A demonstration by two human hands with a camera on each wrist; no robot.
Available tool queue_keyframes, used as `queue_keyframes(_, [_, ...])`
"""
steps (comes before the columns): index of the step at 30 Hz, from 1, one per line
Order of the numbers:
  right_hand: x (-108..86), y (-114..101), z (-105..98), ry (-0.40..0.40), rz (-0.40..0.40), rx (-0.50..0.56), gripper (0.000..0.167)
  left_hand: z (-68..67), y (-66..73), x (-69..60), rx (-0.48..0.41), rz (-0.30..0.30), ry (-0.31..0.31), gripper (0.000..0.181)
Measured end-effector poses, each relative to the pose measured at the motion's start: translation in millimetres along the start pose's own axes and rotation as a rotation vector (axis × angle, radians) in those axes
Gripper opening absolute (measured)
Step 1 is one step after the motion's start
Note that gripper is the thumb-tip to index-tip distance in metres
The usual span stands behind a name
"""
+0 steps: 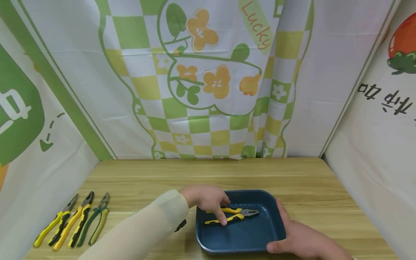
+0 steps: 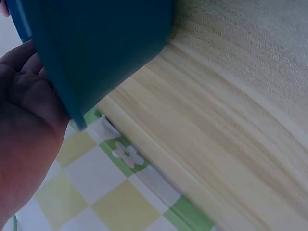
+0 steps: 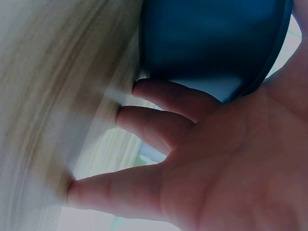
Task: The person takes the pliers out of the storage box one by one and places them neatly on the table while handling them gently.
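A dark blue rectangular tray (image 1: 240, 236) sits on the wooden table. Inside it lies a pair of combination pliers (image 1: 248, 212) with yellow-and-black handles, jaws pointing right. Reaching over the tray's left rim, my left hand (image 1: 208, 200) grips the pliers' handles between thumb and fingers, covering part of them. The left wrist view shows that hand (image 2: 29, 115) beside the tray wall (image 2: 101, 43); the pliers are hidden there. My right hand (image 1: 302, 236) rests against the tray's right side, thumb at the near corner. In the right wrist view, its straight fingers (image 3: 159, 127) touch the table.
Three more pliers lie side by side at the table's left: yellow-and-black long-nose pliers (image 1: 61, 220), another yellow-and-black pair (image 1: 75, 224), and green-handled pliers (image 1: 97, 218). A small black object (image 1: 180, 225) shows beside my left sleeve. A printed curtain (image 1: 208, 108) hangs behind the table.
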State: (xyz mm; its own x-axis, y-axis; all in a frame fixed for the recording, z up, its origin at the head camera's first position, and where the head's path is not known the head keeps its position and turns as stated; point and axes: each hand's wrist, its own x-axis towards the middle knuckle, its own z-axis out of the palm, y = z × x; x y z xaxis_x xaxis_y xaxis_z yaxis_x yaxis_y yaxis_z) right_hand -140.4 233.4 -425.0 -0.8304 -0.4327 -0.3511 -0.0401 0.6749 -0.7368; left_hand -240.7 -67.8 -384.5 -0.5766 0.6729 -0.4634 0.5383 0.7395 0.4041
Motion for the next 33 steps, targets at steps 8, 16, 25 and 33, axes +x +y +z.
queue_keyframes(8, [0.6, 1, 0, 0.002, -0.016, -0.015, 0.128, 1.5, 1.6, 5.1, -0.038, 0.002, -0.016, 0.065])
queue_keyframes(16, [-0.7, -1, -2, -0.010, -0.013, -0.021, 0.128, 3.4, 1.5, 8.4, -0.054, -0.003, -0.002, 0.062])
queue_keyframes(25, [-0.1, 0, -2, -0.012, -0.015, 0.002, 0.128, 5.0, 6.7, 11.1, -0.044, 0.063, -0.057, 0.058])
queue_keyframes(33, [1.0, 1, -1, -0.012, -0.001, 0.021, 0.127, 8.7, 15.1, 12.0, -0.097, 0.116, -0.117, 0.056])
